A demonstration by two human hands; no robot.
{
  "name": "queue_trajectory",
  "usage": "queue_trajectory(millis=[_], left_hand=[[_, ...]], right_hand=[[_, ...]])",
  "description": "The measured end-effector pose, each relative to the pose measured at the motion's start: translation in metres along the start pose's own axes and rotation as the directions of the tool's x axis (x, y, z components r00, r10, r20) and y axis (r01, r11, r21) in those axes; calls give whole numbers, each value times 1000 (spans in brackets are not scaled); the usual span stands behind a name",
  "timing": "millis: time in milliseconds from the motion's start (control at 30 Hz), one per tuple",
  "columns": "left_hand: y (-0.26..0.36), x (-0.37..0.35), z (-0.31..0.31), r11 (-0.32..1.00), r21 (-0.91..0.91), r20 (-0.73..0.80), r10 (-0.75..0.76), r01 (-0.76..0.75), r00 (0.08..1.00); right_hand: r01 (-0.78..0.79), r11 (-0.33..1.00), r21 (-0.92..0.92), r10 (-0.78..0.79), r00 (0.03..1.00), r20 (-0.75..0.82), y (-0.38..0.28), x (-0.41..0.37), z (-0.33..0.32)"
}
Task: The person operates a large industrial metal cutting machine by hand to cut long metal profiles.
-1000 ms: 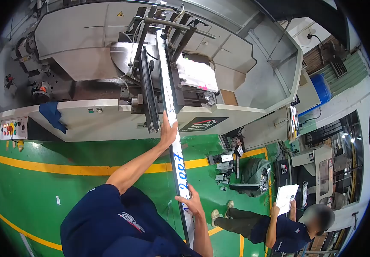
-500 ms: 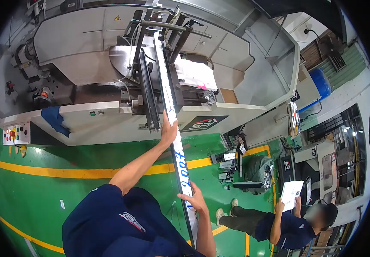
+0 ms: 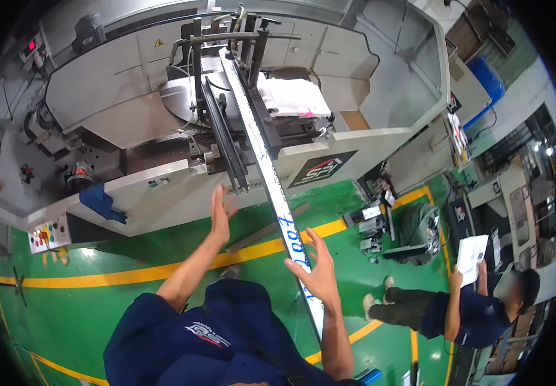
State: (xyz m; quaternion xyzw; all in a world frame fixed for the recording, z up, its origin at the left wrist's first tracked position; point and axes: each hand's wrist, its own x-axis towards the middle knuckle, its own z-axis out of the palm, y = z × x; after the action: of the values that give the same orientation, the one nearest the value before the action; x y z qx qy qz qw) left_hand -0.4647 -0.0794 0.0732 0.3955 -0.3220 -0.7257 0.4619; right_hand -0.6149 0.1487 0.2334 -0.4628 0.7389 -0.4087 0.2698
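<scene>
A long straight profile (image 3: pixel 273 183) with a white face, dark edges and blue handwritten figures runs from the machine's clamps down past my body. My left hand (image 3: pixel 220 215) is off it, to its left, with fingers apart and nothing held. My right hand (image 3: pixel 317 267) is spread beside the lower part of the profile, its thumb over the white face; whether it touches cannot be made out. A shorter dark rail (image 3: pixel 224 135) lies on the machine to the left of the profile. The profile's lower end is hidden behind my right forearm.
The machine (image 3: pixel 137 215) spans the front, with a control panel (image 3: pixel 49 236) at left and a blue cloth (image 3: pixel 102 204) over its edge. White sheeting (image 3: pixel 294 98) lies on its bed. At right a co-worker (image 3: pixel 483 318) holds papers (image 3: pixel 471 257). Metal pieces (image 3: pixel 371 225) lie on the floor.
My left hand has let go of the profile and moved left, away from it. My right hand has opened wider and shifted upward along the profile. The whole view has turned slightly.
</scene>
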Motion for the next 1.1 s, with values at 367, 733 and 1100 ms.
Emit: queue_trajectory(millis=[367,733,1100], left_hand=[[86,71,20,965,205,92,-187,165,978],[22,-104,15,973,224,445,-157,60,881],[28,-56,21,957,232,326,-246,176,913]], right_hand=[[94,989,112,-105,990,94,-26,22,51],[96,984,-148,-100,995,-19,6,-16,79],[-133,991,-32,132,990,-48,100,-104,102]])
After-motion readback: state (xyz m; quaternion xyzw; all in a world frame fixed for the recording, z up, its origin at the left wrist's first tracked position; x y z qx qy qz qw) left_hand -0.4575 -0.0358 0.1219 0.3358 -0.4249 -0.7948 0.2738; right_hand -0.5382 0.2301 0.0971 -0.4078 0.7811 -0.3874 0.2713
